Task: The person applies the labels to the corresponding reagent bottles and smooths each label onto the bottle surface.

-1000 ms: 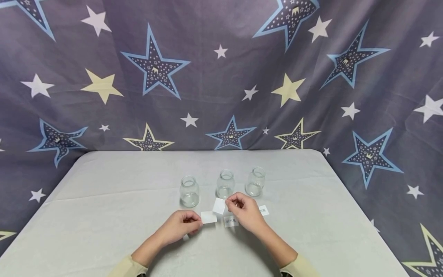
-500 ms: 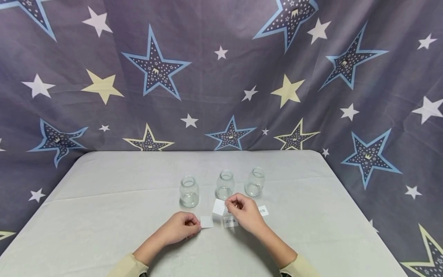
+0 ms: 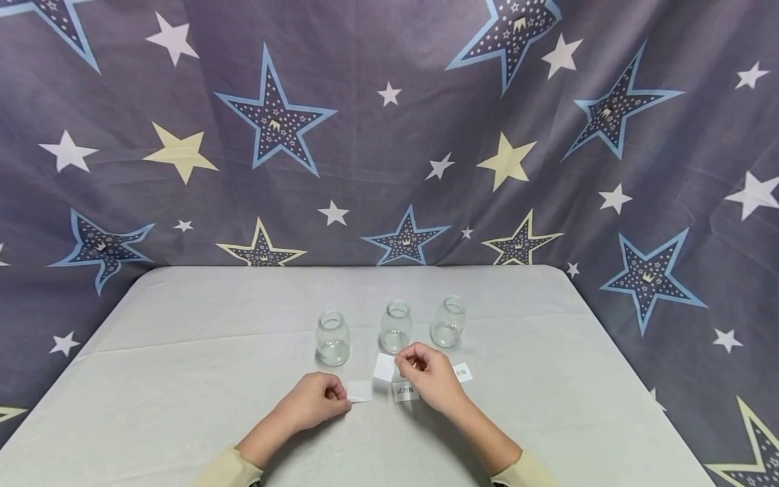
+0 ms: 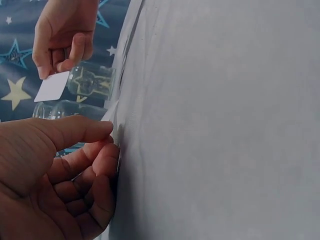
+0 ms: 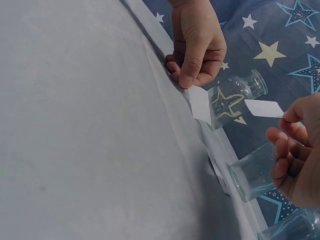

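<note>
In the head view my left hand (image 3: 313, 404) pinches a small white paper card (image 3: 360, 391) by its near left corner, low over the table. My right hand (image 3: 432, 380) holds up a second white card (image 3: 383, 367) between thumb and fingertips; its blank side shows in the right wrist view, where the card (image 5: 265, 108) is apart from the first one. Below that hand lies a card with dark writing (image 3: 404, 391). Another written card (image 3: 463, 372) lies to its right, partly hidden by the hand.
Three clear glass jars without lids stand in a row behind the hands: a left jar (image 3: 333, 339), a middle jar (image 3: 396, 328) and a right jar (image 3: 448, 323). A pale cloth covers the table (image 3: 182, 379). A star-patterned curtain (image 3: 365, 135) hangs behind.
My left hand has drawn its card slightly left and toward me, away from the other card, and lowered it. My right hand and its card have barely moved.
</note>
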A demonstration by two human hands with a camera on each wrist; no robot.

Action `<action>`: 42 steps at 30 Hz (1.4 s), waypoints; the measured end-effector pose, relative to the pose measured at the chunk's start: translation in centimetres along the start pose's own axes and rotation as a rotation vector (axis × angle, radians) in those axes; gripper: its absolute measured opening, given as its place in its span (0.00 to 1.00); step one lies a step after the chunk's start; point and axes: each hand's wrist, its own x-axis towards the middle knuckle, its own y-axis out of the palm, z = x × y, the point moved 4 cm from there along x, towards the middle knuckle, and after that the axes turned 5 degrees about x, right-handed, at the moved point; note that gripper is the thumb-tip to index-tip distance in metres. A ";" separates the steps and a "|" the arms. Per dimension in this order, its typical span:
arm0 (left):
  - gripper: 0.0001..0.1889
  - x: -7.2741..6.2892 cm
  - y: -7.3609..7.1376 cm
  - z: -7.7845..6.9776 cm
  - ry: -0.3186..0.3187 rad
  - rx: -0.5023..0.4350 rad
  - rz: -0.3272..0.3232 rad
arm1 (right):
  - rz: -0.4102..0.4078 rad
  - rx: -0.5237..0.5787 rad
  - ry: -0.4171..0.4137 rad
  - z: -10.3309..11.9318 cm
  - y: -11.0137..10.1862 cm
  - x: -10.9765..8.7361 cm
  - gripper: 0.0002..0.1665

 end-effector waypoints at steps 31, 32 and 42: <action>0.08 -0.2 -0.6 -0.1 -0.155 -0.082 -0.057 | 0.036 -0.029 -0.051 -3.7 0.6 0.9 0.03; 0.08 -0.2 -0.6 -0.2 -0.150 -0.108 -0.051 | 0.037 -0.029 -0.054 -3.6 0.6 0.9 0.03; 0.06 0.6 -0.4 -1.1 -0.077 -0.219 -0.064 | 0.032 -0.078 -0.103 -3.3 1.0 0.8 0.02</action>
